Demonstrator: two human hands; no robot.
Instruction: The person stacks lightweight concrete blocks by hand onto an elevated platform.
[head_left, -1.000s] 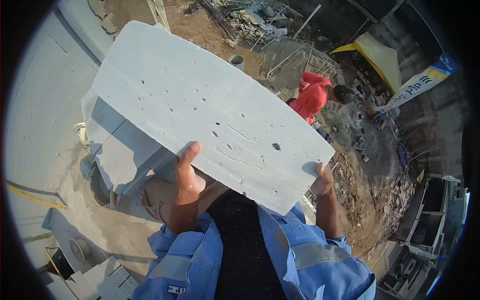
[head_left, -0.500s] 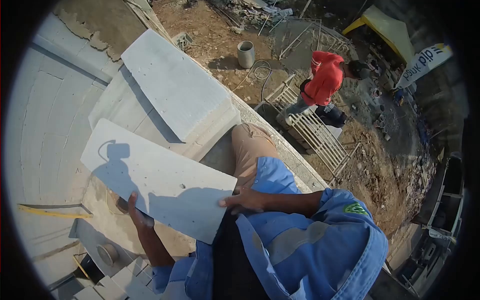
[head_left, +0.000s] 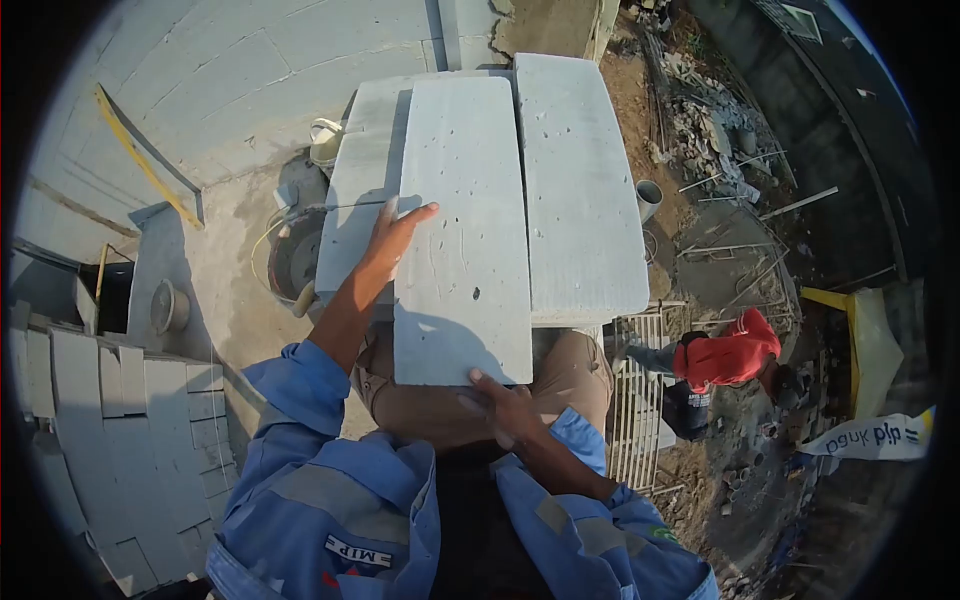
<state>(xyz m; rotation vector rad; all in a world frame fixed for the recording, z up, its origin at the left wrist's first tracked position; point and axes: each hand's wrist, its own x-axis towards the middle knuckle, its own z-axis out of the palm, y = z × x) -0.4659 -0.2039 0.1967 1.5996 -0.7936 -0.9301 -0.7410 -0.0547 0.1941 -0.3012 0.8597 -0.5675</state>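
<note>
Seemingly, positioning is in hand: the middle block (head_left: 463,270) lies under the thumbs of the left hand (head_left: 387,245), fingers spread, and right hand (head_left: 508,410), finger grip unclear; adjusting calls for both.

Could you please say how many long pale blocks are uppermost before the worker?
2: the left block, left hand at its left edge, right hand at its near end; and the right block beside it. The layer underneath is partly hidden.

Pale grey oblong block (head_left: 462,270), pitted broad face up
</note>
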